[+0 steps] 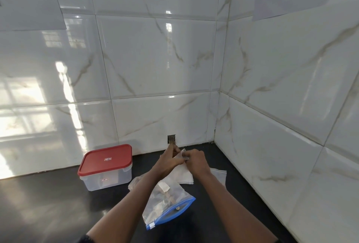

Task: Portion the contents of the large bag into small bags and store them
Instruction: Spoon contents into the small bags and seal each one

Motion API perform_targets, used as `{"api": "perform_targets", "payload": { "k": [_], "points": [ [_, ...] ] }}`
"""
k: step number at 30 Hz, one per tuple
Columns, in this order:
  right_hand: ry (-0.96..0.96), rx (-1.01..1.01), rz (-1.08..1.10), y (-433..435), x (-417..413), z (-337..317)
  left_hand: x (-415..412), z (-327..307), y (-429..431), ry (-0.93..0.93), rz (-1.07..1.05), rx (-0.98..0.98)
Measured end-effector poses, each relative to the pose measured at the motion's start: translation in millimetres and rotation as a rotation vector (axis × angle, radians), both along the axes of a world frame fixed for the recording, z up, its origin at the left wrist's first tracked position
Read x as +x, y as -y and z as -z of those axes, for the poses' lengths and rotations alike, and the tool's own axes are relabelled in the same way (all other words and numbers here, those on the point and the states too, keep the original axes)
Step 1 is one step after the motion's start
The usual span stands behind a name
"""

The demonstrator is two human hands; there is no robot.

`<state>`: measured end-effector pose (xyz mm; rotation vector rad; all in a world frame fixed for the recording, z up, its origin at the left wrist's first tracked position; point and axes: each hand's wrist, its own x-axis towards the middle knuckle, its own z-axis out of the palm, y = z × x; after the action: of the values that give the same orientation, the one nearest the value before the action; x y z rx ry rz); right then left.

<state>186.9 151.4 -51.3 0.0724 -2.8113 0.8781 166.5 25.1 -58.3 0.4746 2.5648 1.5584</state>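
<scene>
While held up just above the dark bench (48, 204), pinched at its top edge from both sides: one small clear bag (181, 173), hanging down between the wrists. On its left edge, the left hand (170, 162), thumb and curled fingers closed on the plastic, forefinger pointing up toward the wall. On its right edge, the right hand (196, 160), fingers (189, 154) curled tight on the same plastic, knuckles up. Almost touching each other at the bag's mouth. Cannot tell whether anything sits inside.

Nearer the camera, flat on the bench between the two forearms: the large bag (167, 202), clear, with a blue zip strip along its near end, holding brownish lumps. Left of the left forearm, a crumpled bit of clear plastic (135, 181) with something brown in it; cannot tell whether part of the large bag or separate. Beside the right wrist, a few more flat clear bags (219, 173) lying on the bench.

Further left, well apart from the hands and near the wall: a clear plastic box (108, 178) with its red lid (105, 160) on. Behind everything, glossy white marble-look wall tiles (155, 58) meeting in a corner, with a small rectangular hole (171, 139) at the foot of the back wall, just beyond the left forefinger.
</scene>
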Motion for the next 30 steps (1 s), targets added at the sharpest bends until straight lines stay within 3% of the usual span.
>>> {"api": "perform_targets", "payload": {
  "k": [3, 7, 21, 24, 27, 30],
  "points": [
    [0.043, -0.145, 0.033, -3.8, -4.7, 2.4, 0.7, 2.5, 7.6, -0.051, 0.141, -0.259],
    [0.102, -0.203, -0.010, 2.7, -2.6, 3.3, -2.8, 10.4, 7.0, -0.238, 0.099, -0.546],
    [0.167, -0.500, -0.080, -2.8, -2.0, 27.3, 1.0, 33.8, 9.3, -0.363, -0.024, -0.499],
    [0.109, -0.621, 0.005, -10.3, 2.8, 35.0, 1.9, 39.3, 13.6, -0.335, -0.082, -0.458],
    [0.019, -0.210, -0.081, -25.2, 15.6, 54.2, 3.6, 42.0, 18.8, -0.273, -0.127, -0.418],
    [0.126, 0.239, -0.357, -36.3, 31.4, 76.0, 5.8, 44.1, 23.7, -0.257, -0.160, -0.417]
  ]
}}
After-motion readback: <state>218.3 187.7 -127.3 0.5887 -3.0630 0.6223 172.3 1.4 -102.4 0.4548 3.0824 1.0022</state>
